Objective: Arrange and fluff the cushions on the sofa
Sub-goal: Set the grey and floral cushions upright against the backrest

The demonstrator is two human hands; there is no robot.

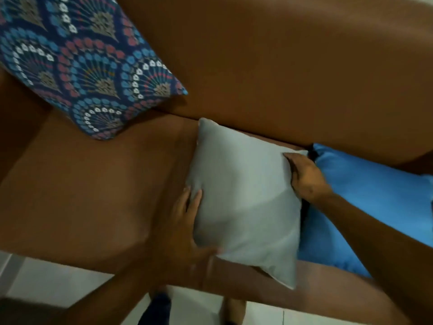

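A grey cushion (246, 198) is lying on the seat of a brown sofa (82, 195), its far corner touching the foot of the backrest and its near corner overhanging the seat's front edge. Both hands are gripping it from opposite sides. The left hand (185, 226) is clasping the cushion's left edge, fingers (195, 200) spreading over the top face and the thumb tucking under the lower edge. The right hand (304, 177) is clutching the right edge near the far corner, fingers pressing into the fabric and creasing it.

A plain blue cushion (375, 207) is lying just beside the grey one on the right, touching it along the shared edge, with its far corner wedging under the backrest and its near corner reaching the seat's front edge. The right forearm is crossing over it.

A patterned cushion (77, 66), dark blue with fan motifs in light blue, pink and white, is leaning in the left rear corner of the seat, against the backrest, well apart from the grey cushion.

Below the seat's front edge, a pale tiled floor (58, 285) is showing. The picture is somewhat blurred, so fabric texture is not assessable.
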